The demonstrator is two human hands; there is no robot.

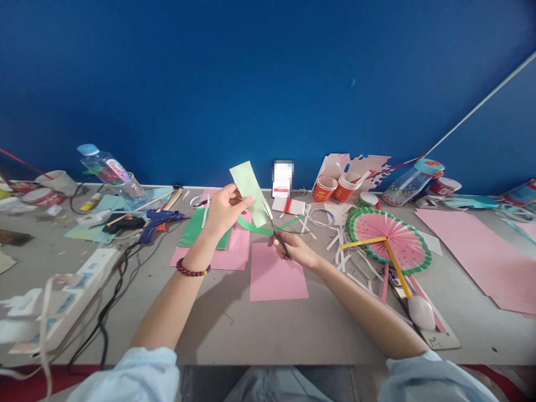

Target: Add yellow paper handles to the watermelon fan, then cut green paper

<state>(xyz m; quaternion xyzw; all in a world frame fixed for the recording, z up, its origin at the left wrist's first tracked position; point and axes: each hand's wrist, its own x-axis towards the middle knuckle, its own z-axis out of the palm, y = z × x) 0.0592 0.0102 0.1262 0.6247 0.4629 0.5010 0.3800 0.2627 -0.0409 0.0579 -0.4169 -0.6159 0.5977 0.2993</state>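
Note:
My left hand [228,209] pinches a pale green sheet of paper [250,187] by its left side, holding it up above the table. My right hand [296,248] grips black-handled scissors [281,241], whose blades meet the paper's lower right edge. Below my right hand lies a pink square of paper [276,279] on the table. A thin green strip [251,226] curves behind the held sheet. To the left, beneath my left forearm, a green packet [201,231] rests on pink paper [238,251].
A watermelon-patterned paper fan [391,234] lies on the right amid white paper strips [347,262]. A phone [282,178] leans on the blue wall near red paper cups [324,188]. On the left are a blue glue gun [157,223], power strip [81,296] and bottle [111,167].

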